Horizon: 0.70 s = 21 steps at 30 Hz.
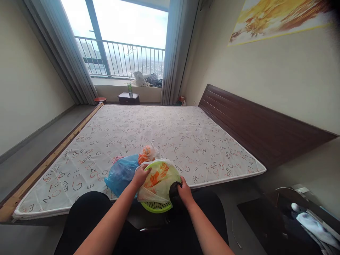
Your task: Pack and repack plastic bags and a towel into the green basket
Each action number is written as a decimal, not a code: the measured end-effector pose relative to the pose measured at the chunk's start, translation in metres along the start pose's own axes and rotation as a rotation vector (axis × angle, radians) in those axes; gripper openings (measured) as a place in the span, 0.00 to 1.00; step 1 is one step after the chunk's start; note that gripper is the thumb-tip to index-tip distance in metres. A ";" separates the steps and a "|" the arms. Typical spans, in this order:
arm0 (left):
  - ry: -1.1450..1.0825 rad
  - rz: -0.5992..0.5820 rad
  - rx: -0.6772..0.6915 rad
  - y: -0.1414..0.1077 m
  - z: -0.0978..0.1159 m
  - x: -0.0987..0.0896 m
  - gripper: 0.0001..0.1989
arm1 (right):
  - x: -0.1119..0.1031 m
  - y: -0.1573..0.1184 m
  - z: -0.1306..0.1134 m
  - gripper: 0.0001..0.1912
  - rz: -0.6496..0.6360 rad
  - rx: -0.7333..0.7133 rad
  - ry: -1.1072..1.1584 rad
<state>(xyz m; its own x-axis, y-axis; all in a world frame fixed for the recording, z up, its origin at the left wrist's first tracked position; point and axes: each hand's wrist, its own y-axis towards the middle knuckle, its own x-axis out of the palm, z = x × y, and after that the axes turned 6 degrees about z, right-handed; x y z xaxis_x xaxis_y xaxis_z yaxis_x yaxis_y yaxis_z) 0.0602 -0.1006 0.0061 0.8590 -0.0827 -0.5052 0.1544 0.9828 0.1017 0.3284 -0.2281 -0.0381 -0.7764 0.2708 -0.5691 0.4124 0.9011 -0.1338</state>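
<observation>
Together the hands grip a lime-green mesh basket partly covered by a translucent orange-printed bag, plus a dark item.

One view, worn on your head, facing forward and down over your knees. Your left hand and right hand sit close, lower center; mattress spans mid-frame; window is far, upper left.

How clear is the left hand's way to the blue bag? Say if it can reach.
Probably yes: the blue bag lies close beside the left hand, nothing visible between, but that hand is busy at the green basket.
</observation>
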 end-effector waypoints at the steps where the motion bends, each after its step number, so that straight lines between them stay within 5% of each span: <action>1: -0.002 0.000 0.003 0.000 0.000 0.000 0.20 | 0.000 0.000 0.000 0.32 -0.001 0.001 -0.003; 21: -0.020 0.013 0.019 0.000 -0.003 0.001 0.19 | 0.001 0.001 0.002 0.33 -0.009 0.000 -0.026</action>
<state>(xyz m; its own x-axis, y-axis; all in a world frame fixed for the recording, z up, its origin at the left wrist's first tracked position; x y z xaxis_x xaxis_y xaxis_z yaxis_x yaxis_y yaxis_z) 0.0590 -0.0999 0.0030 0.8706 -0.0736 -0.4864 0.1525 0.9804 0.1246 0.3288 -0.2274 -0.0404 -0.7676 0.2536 -0.5886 0.4053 0.9036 -0.1391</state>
